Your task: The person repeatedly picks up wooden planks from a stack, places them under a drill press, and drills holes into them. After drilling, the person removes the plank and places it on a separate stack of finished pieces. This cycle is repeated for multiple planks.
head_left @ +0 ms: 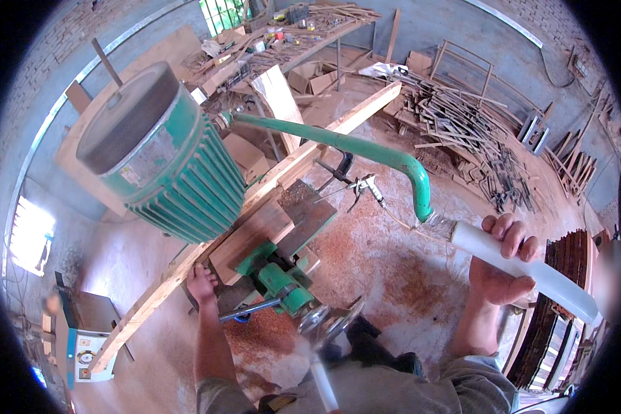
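My right hand (507, 259) is wrapped round the white tubular grip (566, 284) of a bent green lever (338, 141). The lever runs from the side of a large green motor (186, 183) with a dark round top. Below the motor, a reddish wooden block (252, 243) lies against a green screw clamp (283, 286) with a metal handwheel (331, 324). At the block's near left corner rests my left hand (201, 283), fingers apart and bent at the wood's edge. The motor hides whatever is directly beneath it.
A long pale beam (134, 324) passes diagonally behind the block. An air blow gun (367, 188) hangs beside the machine table. Sawdust covers the floor (407, 276). Scrap wood (455, 124) is piled at back right, near a cluttered workbench (290, 52). A white control box (90, 355) stands at left.
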Available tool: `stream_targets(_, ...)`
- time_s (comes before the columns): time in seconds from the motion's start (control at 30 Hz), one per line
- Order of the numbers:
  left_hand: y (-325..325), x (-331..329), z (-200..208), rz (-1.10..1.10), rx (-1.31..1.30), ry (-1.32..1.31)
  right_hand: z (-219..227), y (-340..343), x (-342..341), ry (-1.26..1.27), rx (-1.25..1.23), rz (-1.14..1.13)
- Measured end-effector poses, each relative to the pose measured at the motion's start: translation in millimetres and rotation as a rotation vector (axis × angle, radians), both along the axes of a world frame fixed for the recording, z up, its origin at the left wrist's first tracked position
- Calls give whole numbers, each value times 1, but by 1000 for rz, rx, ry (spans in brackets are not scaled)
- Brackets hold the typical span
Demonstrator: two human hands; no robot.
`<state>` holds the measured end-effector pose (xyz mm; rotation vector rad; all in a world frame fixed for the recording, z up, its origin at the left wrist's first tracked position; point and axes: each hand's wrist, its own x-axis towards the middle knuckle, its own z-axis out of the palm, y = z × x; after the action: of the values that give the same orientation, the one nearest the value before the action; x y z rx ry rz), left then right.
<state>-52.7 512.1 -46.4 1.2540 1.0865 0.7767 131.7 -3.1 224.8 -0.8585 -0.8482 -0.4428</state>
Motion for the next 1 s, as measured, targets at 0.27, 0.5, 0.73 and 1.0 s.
stream_targets(0.27, 0, 2, 0, 8, -10, 29, -23, -9, -8, 50, -40, 24)
stream_targets(0.5, 3, 0, -4, 15, -5, 14, -46, -18, -17, 141, -53, 41)
stream_targets(0.73, 2, 2, 0, 3, -9, 19, -76, -28, -25, 212, -19, 52)
stream_targets(1.0, 4, 1, -2, 22, -26, -16, -83, -40, -31, 284, -57, -9)
